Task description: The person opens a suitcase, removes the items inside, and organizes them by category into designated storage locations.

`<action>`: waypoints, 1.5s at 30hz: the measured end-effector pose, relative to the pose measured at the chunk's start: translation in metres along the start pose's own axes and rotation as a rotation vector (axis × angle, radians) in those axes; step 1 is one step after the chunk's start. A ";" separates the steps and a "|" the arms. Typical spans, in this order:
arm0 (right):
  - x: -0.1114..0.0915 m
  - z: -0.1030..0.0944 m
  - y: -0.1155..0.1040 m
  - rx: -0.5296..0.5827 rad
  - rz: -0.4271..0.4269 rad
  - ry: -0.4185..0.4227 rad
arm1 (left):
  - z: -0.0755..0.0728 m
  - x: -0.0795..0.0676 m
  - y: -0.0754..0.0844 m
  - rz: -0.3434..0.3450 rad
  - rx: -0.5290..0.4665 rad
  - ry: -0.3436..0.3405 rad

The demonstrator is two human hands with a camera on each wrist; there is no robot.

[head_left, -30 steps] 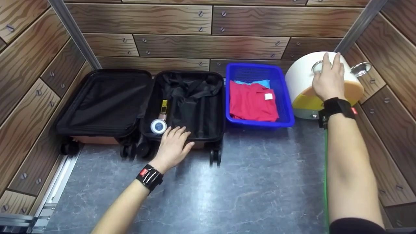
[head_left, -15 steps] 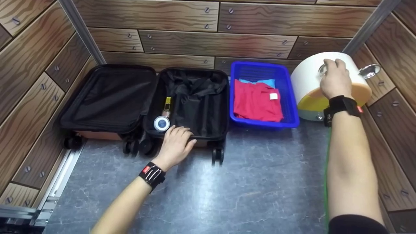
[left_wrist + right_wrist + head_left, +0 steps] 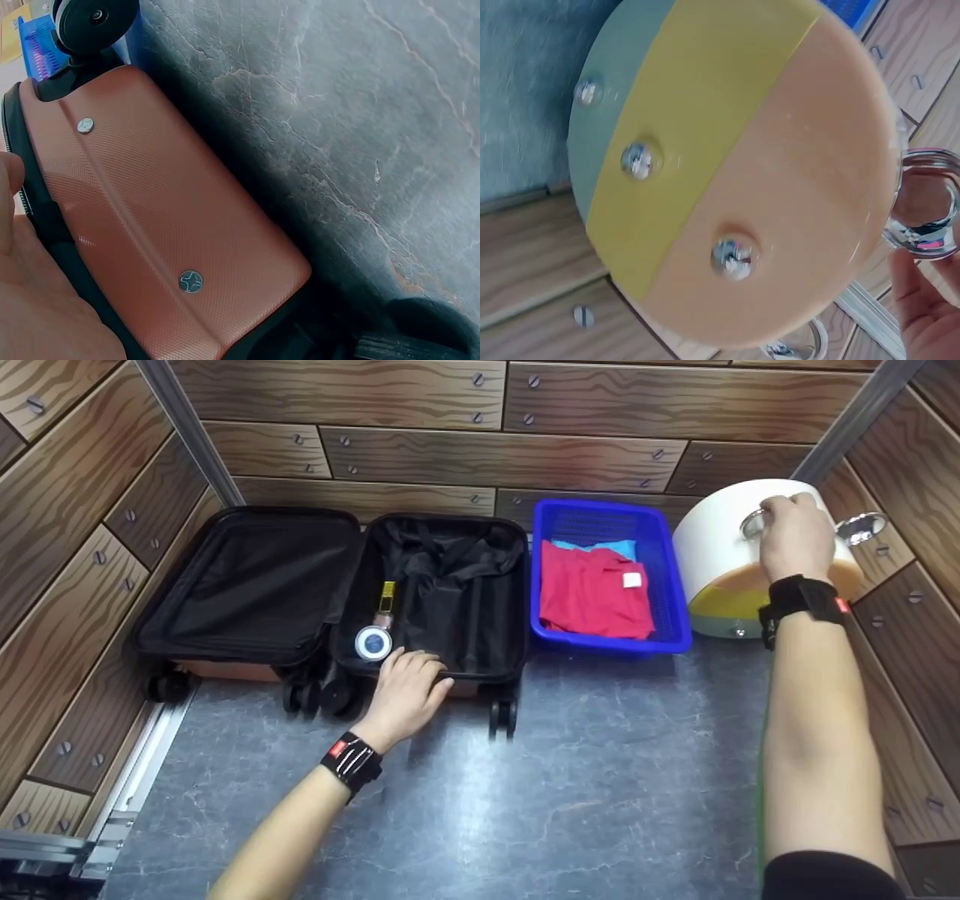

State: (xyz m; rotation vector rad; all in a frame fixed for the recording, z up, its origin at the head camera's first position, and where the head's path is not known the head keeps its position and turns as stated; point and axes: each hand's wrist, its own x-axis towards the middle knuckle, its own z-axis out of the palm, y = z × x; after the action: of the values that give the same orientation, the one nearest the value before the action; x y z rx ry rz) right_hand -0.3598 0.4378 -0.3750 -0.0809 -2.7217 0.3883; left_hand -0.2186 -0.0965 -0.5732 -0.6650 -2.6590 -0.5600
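My left hand (image 3: 405, 694) rests on the front rim of the suitcase half (image 3: 442, 611), fingertips over its edge. Below the palm, the left wrist view shows the suitcase's copper-coloured shell (image 3: 172, 217). Inside lies a round white-and-blue item (image 3: 373, 643) with a yellow-and-black piece (image 3: 387, 596) behind it. On the right, my right hand (image 3: 796, 540) grips a chrome ring handle (image 3: 752, 523) on a white drum-shaped cabinet (image 3: 712, 536). Three coloured bands with round chrome knobs (image 3: 640, 160) face the right wrist camera. A second chrome loop (image 3: 862, 529) stands beyond the hand.
The other suitcase half (image 3: 251, 585) lies open at left, in black lining. Between suitcase and cabinet stands a blue plastic basket (image 3: 684, 619) with a red garment (image 3: 592, 596) over a light-blue cloth (image 3: 615, 547). Wood-patterned walls (image 3: 420, 457) enclose the grey marbled floor (image 3: 540, 787).
My right hand has shifted right over the cabinet top, its fingers going from extended to curled. The camera view has shifted slightly. My left hand stays on the suitcase rim.
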 end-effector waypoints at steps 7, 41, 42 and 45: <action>-0.001 -0.006 0.003 -0.135 -0.133 -0.051 | -0.001 0.000 0.001 -0.007 0.005 -0.006; -0.032 -0.042 0.002 -0.372 -0.507 -0.262 | -0.006 -0.001 0.002 -0.012 -0.028 -0.030; -0.034 -0.045 0.001 -0.373 -0.511 -0.268 | -0.006 -0.001 0.002 -0.011 -0.029 -0.031; -0.039 -0.053 -0.001 -0.370 -0.512 -0.288 | -0.005 -0.001 0.002 -0.010 -0.033 -0.034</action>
State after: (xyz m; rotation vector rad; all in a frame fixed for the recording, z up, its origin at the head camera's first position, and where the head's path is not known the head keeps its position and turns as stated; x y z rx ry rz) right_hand -0.3037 0.4465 -0.3422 0.6021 -2.9167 -0.2719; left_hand -0.2159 -0.0970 -0.5686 -0.6769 -2.6909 -0.6014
